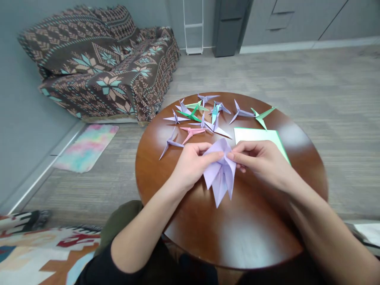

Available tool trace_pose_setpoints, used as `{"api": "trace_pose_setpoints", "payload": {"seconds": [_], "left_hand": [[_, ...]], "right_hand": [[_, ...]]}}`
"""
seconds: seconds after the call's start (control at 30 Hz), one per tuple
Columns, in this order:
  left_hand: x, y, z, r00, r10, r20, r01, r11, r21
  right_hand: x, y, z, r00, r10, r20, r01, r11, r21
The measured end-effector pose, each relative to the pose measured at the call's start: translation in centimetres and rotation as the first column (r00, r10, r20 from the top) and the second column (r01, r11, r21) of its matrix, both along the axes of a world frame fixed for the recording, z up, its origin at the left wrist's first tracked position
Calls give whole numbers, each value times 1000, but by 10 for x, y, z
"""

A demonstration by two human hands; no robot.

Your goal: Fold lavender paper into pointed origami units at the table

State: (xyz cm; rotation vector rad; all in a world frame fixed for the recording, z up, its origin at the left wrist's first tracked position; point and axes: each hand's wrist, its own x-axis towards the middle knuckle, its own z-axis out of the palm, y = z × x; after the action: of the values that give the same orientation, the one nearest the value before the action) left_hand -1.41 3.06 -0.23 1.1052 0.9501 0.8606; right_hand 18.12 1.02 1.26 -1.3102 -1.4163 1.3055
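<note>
Grey walls and a pale carpet fill my feed, with a sofa draped in a patterned brown throw (101, 67) at far left, a tie-dyed mat (86, 147) on the floor before it and a bright woven rug (44, 253) in the lower left corner. On the round wooden table (237, 237), a lilac origami figure (170, 144) lies near the left edge, and more folded origami figures in lilac, pink and green spread across the far half. From the left, my view reaches the left hand (190, 166), curled and gripping the left side of a folded sheet of lilac origami paper (219, 176). That paper hangs between both hands, clear of the tabletop as far as I can tell, near the table's middle. Its long axis runs from the pinched top down to a point aimed at the near edge. Neither hand looks clearly nearer; both touch it at the top. The right hand (261, 162) pinches the paper's right side with its fingers narrowed. Beyond it, a green-edged paper sheet (255, 136) lies towards the right edge, and a mint origami figure (263, 116) sits just behind that.
</note>
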Motion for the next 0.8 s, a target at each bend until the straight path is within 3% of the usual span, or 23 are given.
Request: {"api": "trace_pose_setpoints", "payload": {"seconds": [0.13, 0.3, 0.8], "left_hand": [[-1, 0, 4, 994, -65, -89, 71, 995, 64], [0, -2, 7, 981, -13, -195, 38, 991, 125], [-2, 4, 0, 999, 14, -34, -10, 991, 134]], "right_hand": [[0, -1, -2, 998, 64, -26, -65, 997, -40], [-4, -5, -1, 993, 109, -35, -112, 989, -93], [-5, -5, 2, 978, 210, -6, -209, 967, -148]]}}
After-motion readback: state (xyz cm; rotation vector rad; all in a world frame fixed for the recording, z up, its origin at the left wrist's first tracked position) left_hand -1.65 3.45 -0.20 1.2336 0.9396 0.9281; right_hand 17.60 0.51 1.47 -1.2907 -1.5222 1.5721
